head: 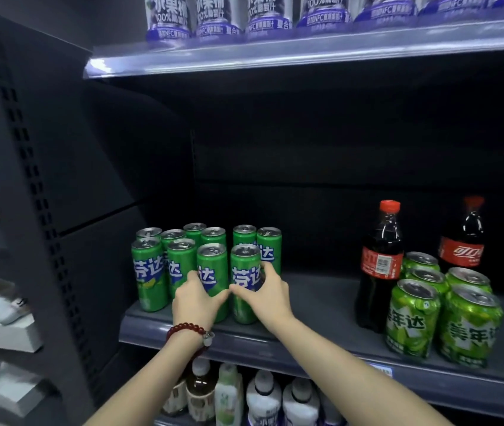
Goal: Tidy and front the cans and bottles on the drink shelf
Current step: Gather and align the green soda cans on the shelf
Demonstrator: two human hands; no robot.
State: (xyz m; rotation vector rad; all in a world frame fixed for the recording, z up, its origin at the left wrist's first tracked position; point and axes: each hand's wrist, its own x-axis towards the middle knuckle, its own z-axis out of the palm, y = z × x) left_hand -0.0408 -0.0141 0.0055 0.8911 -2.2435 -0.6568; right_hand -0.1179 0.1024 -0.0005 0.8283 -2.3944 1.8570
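Both hands squared up the front row of tall green cans on the middle drink shelf [321, 305].

The left hand [196, 298] wrapped the third front can [212, 272], its fingers curled round the lower body; the right hand [270, 295] cupped the fourth front can [244, 272], fingers spread round its far side. The cans stood at the shelf's front lip, labels outward. Full slim cans likely felt fairly heavy, stiff but dentable, smooth and tippy, so a low, wrapping hold suited them best.

Dim shelf recess, glare above, warped edges.
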